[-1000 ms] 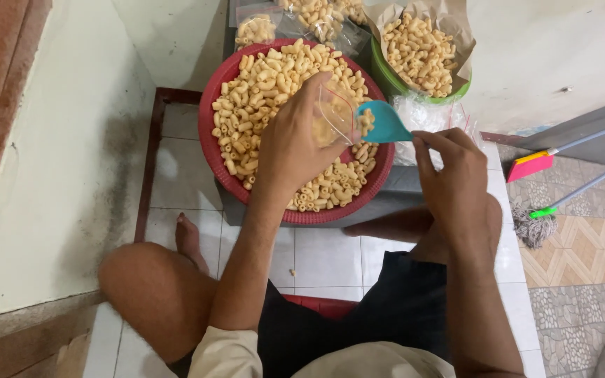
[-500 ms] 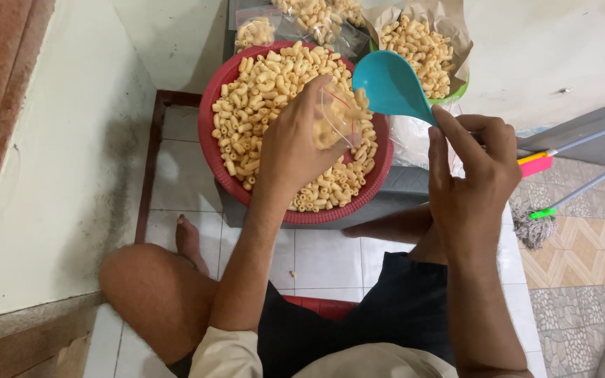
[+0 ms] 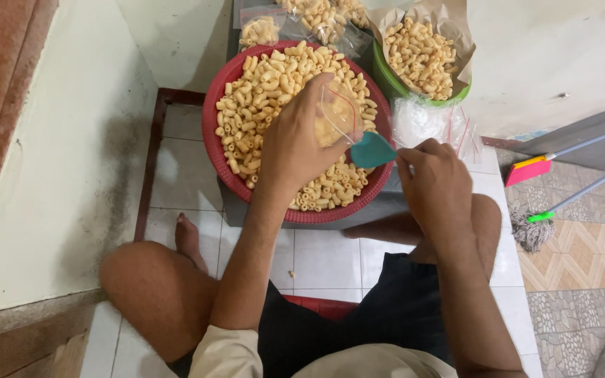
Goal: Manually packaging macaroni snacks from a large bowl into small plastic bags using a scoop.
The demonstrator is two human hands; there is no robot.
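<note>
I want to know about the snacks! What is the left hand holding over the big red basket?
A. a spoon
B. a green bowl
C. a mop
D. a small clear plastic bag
D: the left hand pinches a small clear plastic bag open above the red basket of macaroni-shaped snacks, while the right hand holds a teal scoop beside the bag.

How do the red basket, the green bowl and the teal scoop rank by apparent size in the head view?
1. red basket, clearly the largest.
2. green bowl, partly covered by its paper liner.
3. teal scoop, smallest, held in the right hand, partly hidden.
</note>
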